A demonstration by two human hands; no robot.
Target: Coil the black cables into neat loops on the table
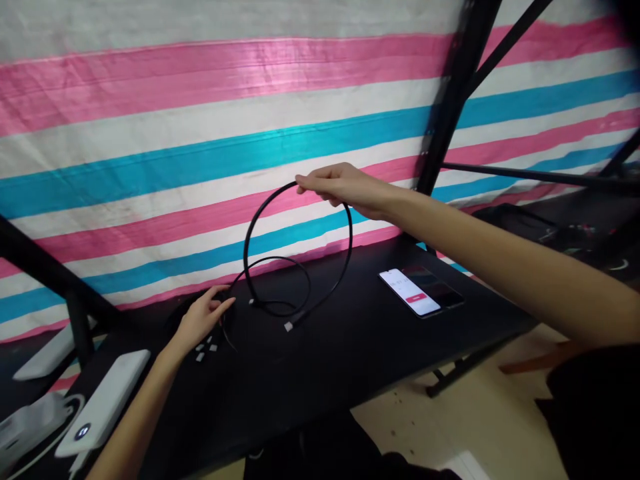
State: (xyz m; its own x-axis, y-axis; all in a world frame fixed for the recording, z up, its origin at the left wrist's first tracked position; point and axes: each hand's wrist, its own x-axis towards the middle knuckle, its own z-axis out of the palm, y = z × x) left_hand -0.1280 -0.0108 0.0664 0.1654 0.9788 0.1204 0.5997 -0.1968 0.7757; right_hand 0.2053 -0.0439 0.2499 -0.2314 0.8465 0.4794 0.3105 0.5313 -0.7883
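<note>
"Tabletop (320, 373), near to far?"

"Power bank (107, 400) toward the left edge, phone (410, 292) toward the right. Left hand (203, 320) just beside pale plugs (213, 347); whether it pinches anything, cannot tell."

"Right hand (345, 183)?"

"Well apart, higher; fingertips closed on a black cable (246, 253), looped above the tabletop between both side edges."

"Handling?"

"Likely light, springy, smooth; plug end (289, 327) perhaps fragile, so grip mid-length. Striped sheet (260, 147) hangs past the far edge."
</note>
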